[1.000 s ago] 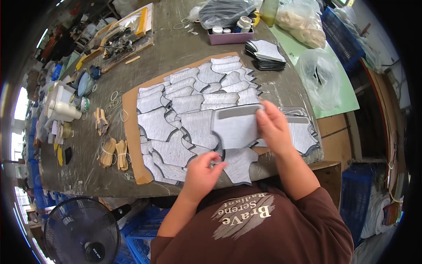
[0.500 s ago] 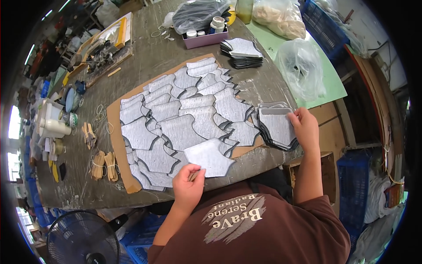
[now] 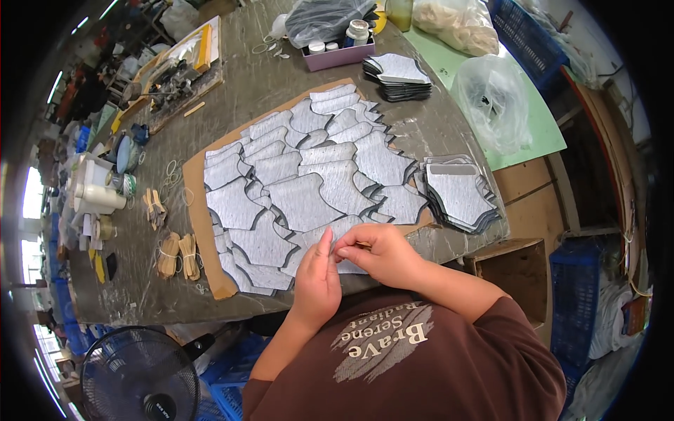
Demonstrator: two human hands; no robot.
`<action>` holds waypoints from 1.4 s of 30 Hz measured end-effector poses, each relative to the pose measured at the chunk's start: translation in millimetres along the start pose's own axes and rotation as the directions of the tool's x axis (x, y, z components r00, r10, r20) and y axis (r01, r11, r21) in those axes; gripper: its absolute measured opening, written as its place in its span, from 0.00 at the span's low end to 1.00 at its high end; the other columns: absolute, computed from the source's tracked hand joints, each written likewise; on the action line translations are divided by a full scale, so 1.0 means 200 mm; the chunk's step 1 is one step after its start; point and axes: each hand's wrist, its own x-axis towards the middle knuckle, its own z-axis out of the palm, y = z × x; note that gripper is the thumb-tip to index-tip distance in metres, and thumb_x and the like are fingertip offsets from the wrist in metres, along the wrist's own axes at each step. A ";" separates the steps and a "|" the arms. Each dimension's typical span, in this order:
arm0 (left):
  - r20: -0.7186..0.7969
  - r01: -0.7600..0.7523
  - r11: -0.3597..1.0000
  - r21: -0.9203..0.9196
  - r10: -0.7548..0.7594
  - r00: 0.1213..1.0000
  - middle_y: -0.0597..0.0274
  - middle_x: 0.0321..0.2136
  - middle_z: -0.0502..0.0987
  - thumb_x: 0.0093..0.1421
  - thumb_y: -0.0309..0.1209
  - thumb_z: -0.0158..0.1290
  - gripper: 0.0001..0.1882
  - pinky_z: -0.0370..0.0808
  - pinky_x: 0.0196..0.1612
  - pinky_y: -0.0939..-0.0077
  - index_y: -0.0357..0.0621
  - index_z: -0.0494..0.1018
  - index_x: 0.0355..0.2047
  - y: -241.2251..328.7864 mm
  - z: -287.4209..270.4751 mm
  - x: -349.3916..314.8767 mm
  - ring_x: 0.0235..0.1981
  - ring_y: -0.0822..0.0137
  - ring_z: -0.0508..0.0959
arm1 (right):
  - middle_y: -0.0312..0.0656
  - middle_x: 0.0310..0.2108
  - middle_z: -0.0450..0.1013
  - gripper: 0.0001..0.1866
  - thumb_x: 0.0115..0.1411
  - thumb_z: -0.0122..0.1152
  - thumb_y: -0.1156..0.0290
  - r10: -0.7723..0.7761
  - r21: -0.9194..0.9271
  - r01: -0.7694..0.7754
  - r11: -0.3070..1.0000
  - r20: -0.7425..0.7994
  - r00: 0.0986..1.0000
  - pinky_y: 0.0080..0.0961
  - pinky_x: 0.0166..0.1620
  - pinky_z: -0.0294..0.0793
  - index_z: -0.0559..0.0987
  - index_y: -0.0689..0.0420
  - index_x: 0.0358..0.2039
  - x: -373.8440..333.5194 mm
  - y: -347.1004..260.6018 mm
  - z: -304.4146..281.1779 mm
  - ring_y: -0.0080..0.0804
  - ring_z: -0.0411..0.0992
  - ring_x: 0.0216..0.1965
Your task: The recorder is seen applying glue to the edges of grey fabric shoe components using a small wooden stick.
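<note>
My left hand (image 3: 317, 284) and my right hand (image 3: 379, 254) meet near the table's front edge, fingertips together. The left fingers are pressed together and point upward; the right thumb and forefinger pinch beside them. What they hold is hidden by the fingers. Beneath and beyond them, overlapping rows of grey, curved-edge cut pieces (image 3: 302, 200) with dark edges cover a brown cardboard sheet (image 3: 223, 284). To the right lies a stack of similar grey pieces (image 3: 460, 196), apart from both hands.
Farther back are another stack of cut pieces (image 3: 399, 69), a purple box with small jars (image 3: 337, 57) and a clear plastic bag (image 3: 495, 105) on a green sheet. Bundled wooden sticks (image 3: 168, 254) lie at left. A black fan (image 3: 140, 375) stands below the table edge.
My right hand has left the stack at right and come across to my left hand. The pale cut piece pinched in my left hand before no longer shows plainly. The view has shifted slightly.
</note>
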 end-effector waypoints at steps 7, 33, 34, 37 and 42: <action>-0.012 -0.255 0.896 0.364 0.279 0.960 0.55 0.26 0.67 0.50 0.16 0.47 0.29 0.68 0.27 0.67 0.34 0.62 0.56 -0.01 -0.02 0.02 0.26 0.56 0.69 | 0.36 0.26 0.73 0.04 0.56 0.59 0.78 0.129 0.044 -0.130 0.990 0.032 0.991 0.18 0.31 0.68 0.76 0.66 0.29 0.00 -0.02 0.00 0.16 0.67 0.28; -0.103 -0.014 0.983 -0.183 -0.005 0.995 0.61 0.24 0.71 0.52 0.20 0.55 0.05 0.68 0.28 0.79 0.37 0.69 0.27 -0.09 -0.14 -0.03 0.24 0.70 0.70 | 0.39 0.33 0.67 0.05 0.59 0.42 0.80 0.071 0.547 -0.100 0.831 0.074 0.995 0.14 0.26 0.58 0.65 0.57 0.27 0.00 0.12 -0.01 0.19 0.60 0.22; -0.105 -0.012 0.983 -0.183 -0.007 0.994 0.61 0.24 0.71 0.52 0.20 0.55 0.05 0.68 0.28 0.79 0.37 0.69 0.27 -0.12 -0.16 -0.04 0.24 0.70 0.70 | 0.40 0.32 0.67 0.05 0.59 0.41 0.81 0.249 0.769 -0.173 0.616 0.018 0.968 0.14 0.25 0.58 0.64 0.57 0.27 0.01 0.10 -0.04 0.20 0.60 0.22; -0.006 0.393 0.864 -0.313 -0.416 0.909 0.73 0.19 0.67 0.57 0.24 0.53 0.03 0.64 0.25 0.84 0.39 0.70 0.28 -0.20 -0.21 -0.04 0.22 0.82 0.64 | 0.38 0.27 0.66 0.03 0.58 0.44 0.79 0.203 0.653 -0.033 0.757 -0.188 0.961 0.15 0.24 0.57 0.64 0.57 0.28 0.00 0.21 -0.09 0.18 0.59 0.23; 0.158 0.443 0.836 -0.323 -0.414 0.896 0.73 0.18 0.67 0.58 0.25 0.53 0.04 0.62 0.22 0.85 0.38 0.71 0.29 -0.22 -0.24 0.08 0.19 0.82 0.64 | 0.36 0.24 0.66 0.07 0.51 0.61 0.68 -0.375 -0.792 0.283 0.541 0.074 0.924 0.30 0.24 0.68 0.73 0.52 0.30 -0.08 0.21 -0.04 0.35 0.70 0.22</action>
